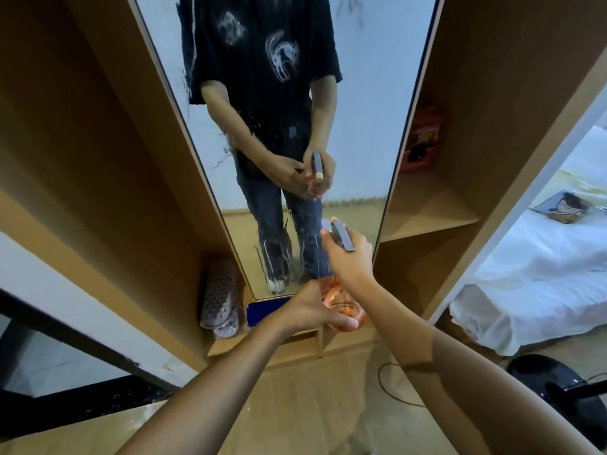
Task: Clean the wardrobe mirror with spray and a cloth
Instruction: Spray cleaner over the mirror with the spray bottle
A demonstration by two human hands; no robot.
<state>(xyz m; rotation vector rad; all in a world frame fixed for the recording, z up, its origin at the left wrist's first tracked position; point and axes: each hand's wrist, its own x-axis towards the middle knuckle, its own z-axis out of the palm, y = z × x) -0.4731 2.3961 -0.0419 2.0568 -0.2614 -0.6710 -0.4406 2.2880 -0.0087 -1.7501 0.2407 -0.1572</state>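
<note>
The tall wardrobe mirror (361,93) stands between wooden side panels, streaked with drips and spray marks low down. It reflects a person in a dark shirt and jeans. A clear orange spray bottle (345,307) with a grey trigger head is held upright in front of the mirror's lower part. My right hand (348,257) grips its neck and trigger head, nozzle facing the glass. My left hand (312,310) cups the bottle's body from the left and below. No cloth is in view.
Open wooden shelves (427,218) sit right of the mirror, with a red box (423,139) on one. Pink slippers (218,297) and a blue item (262,310) lie at the wardrobe's base. A bed with white sheets (542,274) is at right, a black fan base (565,399) and a cable on the floor.
</note>
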